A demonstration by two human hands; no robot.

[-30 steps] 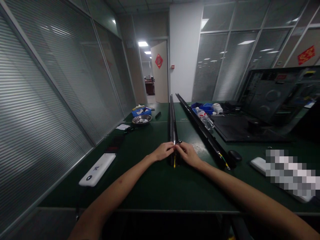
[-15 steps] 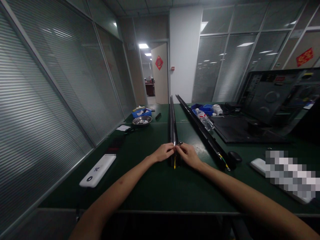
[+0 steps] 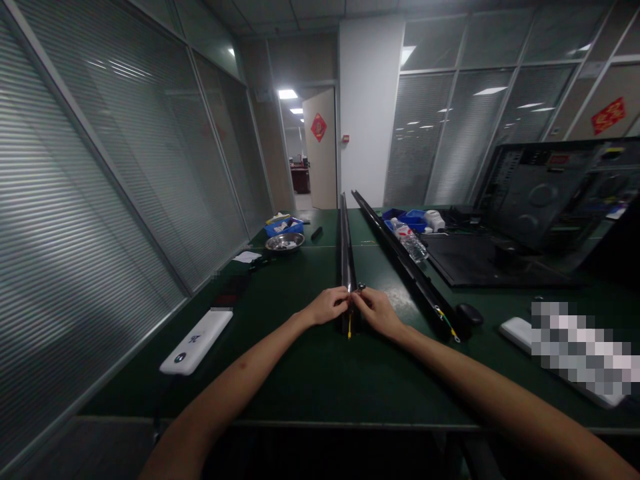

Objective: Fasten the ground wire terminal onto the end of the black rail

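Note:
A long black channel-shaped rail (image 3: 346,253) lies lengthwise on the green table, its near end under my hands. My left hand (image 3: 329,305) is closed, fingertips pinched at the rail's left side. From the right, my right hand (image 3: 379,309) is closed too, thumb and fingers meeting the left fingertips over the rail. What the fingertips pinch is too small to make out. A small shiny metal part (image 3: 361,286) shows by the right fingers. Below the hands, a short yellow wire (image 3: 350,327) hangs out of the rail's end.
A second black rail (image 3: 400,257) with a yellow-green wire (image 3: 447,323) lies to the right, near a mouse (image 3: 470,313) and plastic bottle (image 3: 409,240). A metal bowl (image 3: 285,243) and blue bin (image 3: 284,227) stand back left. White devices (image 3: 197,341) lie at both sides.

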